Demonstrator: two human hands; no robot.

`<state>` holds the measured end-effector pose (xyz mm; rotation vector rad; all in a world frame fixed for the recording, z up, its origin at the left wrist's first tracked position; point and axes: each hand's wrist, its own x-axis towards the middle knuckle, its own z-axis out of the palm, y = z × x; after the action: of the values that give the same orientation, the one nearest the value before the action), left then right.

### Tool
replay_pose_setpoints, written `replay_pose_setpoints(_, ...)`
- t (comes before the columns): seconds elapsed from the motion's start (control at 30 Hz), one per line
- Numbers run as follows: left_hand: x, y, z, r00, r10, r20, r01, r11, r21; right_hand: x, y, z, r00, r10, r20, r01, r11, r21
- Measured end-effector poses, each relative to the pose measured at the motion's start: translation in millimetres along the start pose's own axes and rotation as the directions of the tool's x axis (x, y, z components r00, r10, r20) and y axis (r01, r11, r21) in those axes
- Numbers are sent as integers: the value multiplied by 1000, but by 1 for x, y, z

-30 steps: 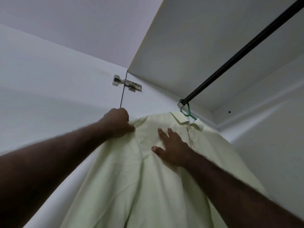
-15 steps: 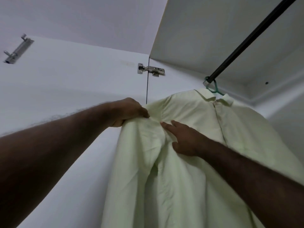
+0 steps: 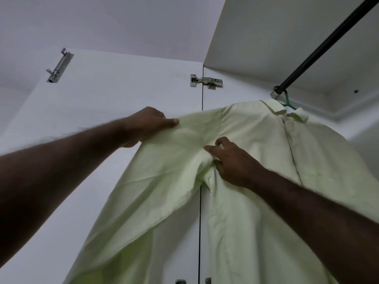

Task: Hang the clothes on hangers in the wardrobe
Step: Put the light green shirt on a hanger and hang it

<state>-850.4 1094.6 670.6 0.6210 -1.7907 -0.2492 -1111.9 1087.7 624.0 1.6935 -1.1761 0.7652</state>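
A pale green shirt [image 3: 252, 152] hangs on a green hanger [image 3: 287, 102] hooked over the black wardrobe rail [image 3: 320, 52] at its left end. My left hand [image 3: 147, 126] grips the top of the shirt's left sleeve near the shoulder and holds it out to the side. My right hand [image 3: 231, 160] lies on the shirt's front at the armpit, fingers bent into the cloth where it bunches. Most of the hanger is hidden under the collar.
The open wardrobe door [image 3: 114, 99] stands to the left with a hinge [image 3: 206, 82] and a slide bolt [image 3: 59, 65]. The wardrobe's top panel [image 3: 276, 33] is overhead. Two metal handles [image 3: 192, 281] show at the bottom edge.
The view has shifted so the shirt sits further right. My left hand has pulled the sleeve out sideways, and my right hand has slid to the armpit fold.
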Motion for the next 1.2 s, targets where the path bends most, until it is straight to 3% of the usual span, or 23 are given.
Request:
replay_pose_setpoints(0.07, -16, 10, 0, 999, 1, 46, 5, 993, -117, 3, -6, 4, 1000, 11, 13, -12, 996, 88)
replay_pose_setpoints(0.17, -40, 23, 4, 989, 7, 145, 18, 985, -172, 7, -15, 1, 985, 135, 110, -161, 946, 281)
replay_pose_setpoints(0.27, -60, 28, 18, 971, 34, 238, 8, 984, -175, 12, -21, -21, 919, 309, 245, -393, 674, 626)
replay_pose_setpoints(0.37, -82, 32, 52, 952, 84, 294, -70, 996, -58, 15, -15, -41, 850, 301, 433, -526, 431, 733)
replay_pose_setpoints(0.43, -94, 33, 80, 937, 128, 324, -147, 989, 34, 11, -11, -49, 838, 252, 484, -546, 376, 749)
replay_pose_setpoints(0.53, -111, 32, 120, 859, 117, 498, -144, 989, 17, 2, -5, -55, 857, 218, 467, -513, 447, 733)
replay_pose_setpoints(0.6, -118, 28, 136, 839, 157, 522, -169, 985, -26, -5, 4, -59, 850, 236, 471, -525, 464, 714)
replay_pose_setpoints(0.67, -117, 21, 145, 883, 274, 381, -248, 962, -117, -15, 16, -67, 840, 239, 487, -541, 441, 716)
replay_pose_setpoints(0.73, -113, 7, 142, 929, 353, 114, -335, 930, -153, -22, 24, -75, 839, 252, 483, -543, 456, 705)
replay_pose_setpoints(0.8, -108, -10, 141, 929, 344, -139, -363, 921, -139, -35, 36, -81, 841, 300, 450, -541, 476, 694)
replay_pose_setpoints(0.87, -106, -28, 146, 936, 253, -243, -292, 946, -141, -48, 50, -86, 842, 384, 380, -535, 500, 681)
replay_pose_setpoints(1.0, -114, -50, 168, 983, 100, -154, -126, 977, -173, -66, 77, -89, 815, 532, 231, -534, 533, 656)
replay_pose_setpoints(1.2, -123, -43, 196, 987, 41, 158, 14, 943, -332, -80, 95, -83, 744, 668, 10, -549, 603, 578)
